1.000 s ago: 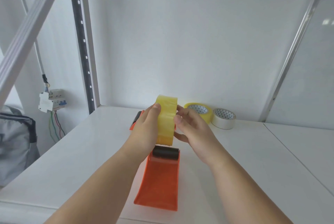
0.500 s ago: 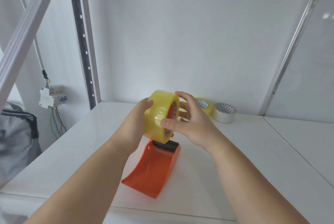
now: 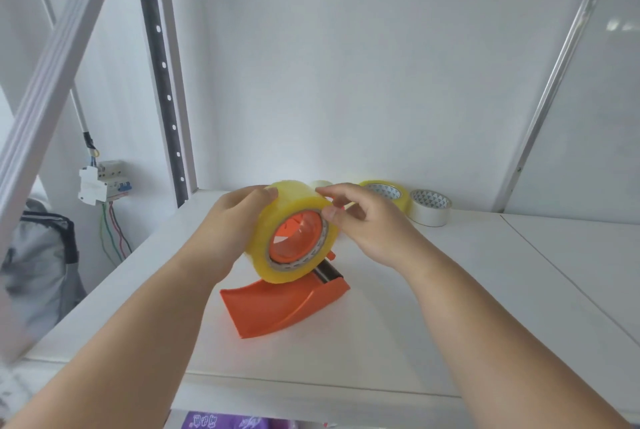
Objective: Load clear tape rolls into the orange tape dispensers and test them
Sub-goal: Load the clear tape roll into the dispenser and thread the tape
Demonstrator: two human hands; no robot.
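A yellowish clear tape roll (image 3: pixel 266 255) sits on the orange hub of an orange tape dispenser (image 3: pixel 277 307), which stands on the white shelf (image 3: pixel 450 307). My left hand (image 3: pixel 235 224) grips the roll's left side from behind, fingers curled over its top. My right hand (image 3: pixel 360 220) pinches the roll's upper right edge between thumb and fingers. The dispenser's black roller (image 3: pixel 327 272) shows just below the roll. The dispenser's far side is hidden behind the roll and my hands.
Two spare tape rolls stand at the back by the wall: a yellowish one (image 3: pixel 388 194) and a whitish one (image 3: pixel 431 208). A black perforated upright (image 3: pixel 159 75) and a wall-mounted breaker with wires (image 3: pixel 104 182) are at left. A grey bag (image 3: pixel 38 272) lies beyond the shelf edge.
The roll and dispenser turned so the roll's open core now faces me and the dispenser's curved base points left. My right hand moved from the roll's side to pinching its upper edge.
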